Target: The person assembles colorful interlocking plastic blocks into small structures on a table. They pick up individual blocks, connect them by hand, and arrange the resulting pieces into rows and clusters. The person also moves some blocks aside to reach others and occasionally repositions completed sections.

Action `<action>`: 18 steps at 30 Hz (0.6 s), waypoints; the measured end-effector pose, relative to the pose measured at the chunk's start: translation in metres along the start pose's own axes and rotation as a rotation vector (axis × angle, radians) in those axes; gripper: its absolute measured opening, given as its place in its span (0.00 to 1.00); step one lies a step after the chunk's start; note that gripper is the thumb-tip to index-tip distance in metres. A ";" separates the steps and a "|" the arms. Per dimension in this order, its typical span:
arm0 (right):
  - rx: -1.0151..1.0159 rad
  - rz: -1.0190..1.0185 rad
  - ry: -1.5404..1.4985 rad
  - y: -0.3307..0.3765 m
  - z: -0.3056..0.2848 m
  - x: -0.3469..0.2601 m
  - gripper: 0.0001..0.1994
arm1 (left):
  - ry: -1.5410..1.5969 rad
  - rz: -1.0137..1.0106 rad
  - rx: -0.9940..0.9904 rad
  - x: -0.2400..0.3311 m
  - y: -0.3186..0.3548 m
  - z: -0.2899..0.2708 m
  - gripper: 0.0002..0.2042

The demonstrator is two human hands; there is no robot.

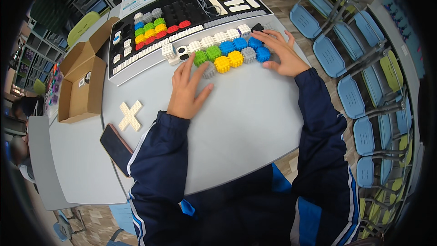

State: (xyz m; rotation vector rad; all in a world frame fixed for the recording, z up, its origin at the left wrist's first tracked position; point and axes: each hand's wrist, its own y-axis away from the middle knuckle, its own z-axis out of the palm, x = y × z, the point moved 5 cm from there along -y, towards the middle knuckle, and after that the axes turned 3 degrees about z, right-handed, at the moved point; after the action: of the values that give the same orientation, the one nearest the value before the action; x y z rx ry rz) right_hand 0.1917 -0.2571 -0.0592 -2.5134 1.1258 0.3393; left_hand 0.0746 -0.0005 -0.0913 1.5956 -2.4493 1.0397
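grey counter (236,123), upper centre: row of knobbly coloured plastic cubes (227,52) partly joined; left hand (186,89) and right hand (282,52) grips spread flat; more cubes in black tray (182,13).

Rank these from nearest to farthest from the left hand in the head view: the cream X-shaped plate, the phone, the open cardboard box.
From the left hand:
1. Cream X-shaped plate, on the table to its lower left.
2. Phone, at the table's near left edge, beside the sleeve.
3. Open cardboard box, far left.

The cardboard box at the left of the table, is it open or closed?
Open. The cardboard box has its flaps spread outward, and its brown inside shows. It looks nearly empty.
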 end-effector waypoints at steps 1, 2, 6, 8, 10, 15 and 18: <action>-0.021 0.010 0.010 0.000 0.001 0.003 0.39 | 0.003 0.002 0.001 0.000 0.000 0.000 0.26; -0.043 0.020 0.019 -0.001 0.003 0.007 0.39 | 0.005 0.004 0.002 0.000 0.000 0.001 0.26; -0.074 0.043 0.060 -0.001 0.002 0.009 0.37 | 0.008 -0.001 0.003 -0.001 0.000 0.000 0.25; -0.052 0.026 0.049 -0.001 0.000 0.007 0.36 | 0.022 -0.010 0.003 0.000 0.000 -0.002 0.25; -0.026 0.007 0.035 0.000 0.000 0.006 0.35 | 0.020 -0.004 0.004 0.000 0.000 -0.002 0.25; -0.046 -0.009 0.003 -0.001 0.005 0.005 0.33 | 0.028 -0.006 0.001 0.000 0.000 -0.001 0.25; -0.005 -0.034 0.046 -0.001 0.002 0.001 0.31 | 0.041 -0.012 0.005 -0.001 0.000 -0.001 0.24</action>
State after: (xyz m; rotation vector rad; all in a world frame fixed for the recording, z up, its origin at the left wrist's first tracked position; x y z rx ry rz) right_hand 0.1927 -0.2566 -0.0612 -2.5543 1.0988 0.2764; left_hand 0.0748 0.0010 -0.0916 1.5714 -2.4101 1.0666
